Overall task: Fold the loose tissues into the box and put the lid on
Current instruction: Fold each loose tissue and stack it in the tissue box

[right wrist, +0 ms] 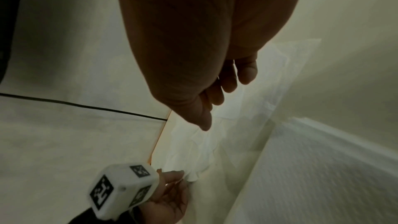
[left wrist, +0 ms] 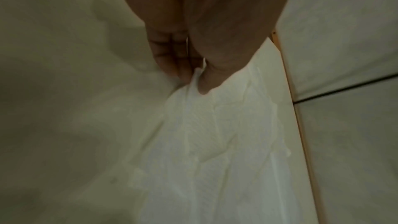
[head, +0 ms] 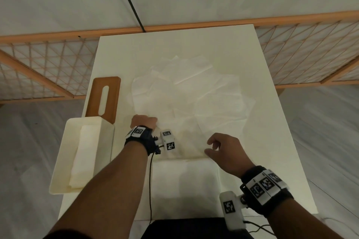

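Several loose white tissues (head: pixel 190 93) lie crumpled across the middle of the white table (head: pixel 272 141). My left hand (head: pixel 144 121) pinches the edge of the nearest tissue (left wrist: pixel 215 142) between thumb and fingers (left wrist: pixel 170 64). My right hand (head: pixel 210 146) hovers over the same tissue's right side with fingers loosely curled, thumb apart, and holds nothing (right wrist: pixel 215 108). The white box (head: pixel 60 161) stands at the table's left edge with folded tissues (head: pixel 83 157) inside. Its brown slotted lid (head: pixel 112 99) lies flat just behind the box.
Another flat tissue (head: pixel 184 176) lies at the table's near edge between my forearms. A black cable (head: pixel 150 180) hangs from my left wrist. A wooden lattice rail (head: pixel 48 60) runs beyond the far edge of the table.
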`<state>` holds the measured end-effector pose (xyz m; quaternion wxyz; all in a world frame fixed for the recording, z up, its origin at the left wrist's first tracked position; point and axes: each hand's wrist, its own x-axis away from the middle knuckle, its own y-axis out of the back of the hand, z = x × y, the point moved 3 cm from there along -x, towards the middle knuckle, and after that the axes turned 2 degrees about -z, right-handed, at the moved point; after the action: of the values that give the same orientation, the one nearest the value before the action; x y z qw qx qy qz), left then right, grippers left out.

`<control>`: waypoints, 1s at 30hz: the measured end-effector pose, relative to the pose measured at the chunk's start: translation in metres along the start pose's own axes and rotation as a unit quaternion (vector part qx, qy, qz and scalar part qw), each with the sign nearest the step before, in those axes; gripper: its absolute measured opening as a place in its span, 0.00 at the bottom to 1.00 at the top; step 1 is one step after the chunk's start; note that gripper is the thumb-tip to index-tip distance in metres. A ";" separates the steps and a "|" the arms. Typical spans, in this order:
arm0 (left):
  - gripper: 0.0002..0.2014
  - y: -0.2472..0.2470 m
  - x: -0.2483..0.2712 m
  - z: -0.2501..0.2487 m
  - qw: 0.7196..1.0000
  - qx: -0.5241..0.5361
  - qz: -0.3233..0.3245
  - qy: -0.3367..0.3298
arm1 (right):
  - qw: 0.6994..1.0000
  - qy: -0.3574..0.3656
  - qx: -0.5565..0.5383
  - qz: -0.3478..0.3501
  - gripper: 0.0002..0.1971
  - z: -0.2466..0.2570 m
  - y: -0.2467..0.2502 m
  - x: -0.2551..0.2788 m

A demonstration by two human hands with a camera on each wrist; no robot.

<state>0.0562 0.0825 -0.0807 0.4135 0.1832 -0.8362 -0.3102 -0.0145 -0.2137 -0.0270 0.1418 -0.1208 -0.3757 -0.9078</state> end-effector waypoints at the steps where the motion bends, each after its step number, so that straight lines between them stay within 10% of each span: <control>1: 0.21 -0.003 -0.005 -0.001 1.000 0.000 0.005 0.004 | 1.000 -0.003 -0.005 0.000 0.07 -0.002 0.003 -0.001; 6: 0.02 0.012 0.019 -0.029 0.969 0.245 0.014 0.024 | 0.999 -0.020 -0.049 0.002 0.05 -0.007 0.011 -0.006; 12: 0.08 0.061 0.071 -0.073 0.889 0.453 0.065 -0.019 | 0.976 -0.062 -0.205 0.048 0.06 0.009 0.007 -0.016; 19: 0.12 0.101 0.162 -0.072 0.792 0.591 0.140 -0.060 | 0.820 -0.153 -0.524 0.174 0.37 0.060 -0.021 -0.024; 24: 0.17 0.109 0.170 -0.030 0.739 0.642 0.204 -0.029 | 0.717 -0.114 -0.663 0.182 0.26 0.098 -0.028 -0.032; 26: 0.19 0.109 0.164 -0.008 0.739 0.641 0.206 -0.020 | 0.723 -0.090 -0.670 0.142 0.14 0.104 -0.023 -0.036; 30: 0.14 0.104 0.151 0.031 0.783 0.598 0.169 0.015 | 0.785 -0.063 -0.607 0.104 0.21 0.105 -0.013 -0.035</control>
<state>-0.0633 0.0865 0.0617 0.2791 0.2540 -0.8653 0.3300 0.0259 -0.1243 0.0253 0.1088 -0.2773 0.2597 -0.9186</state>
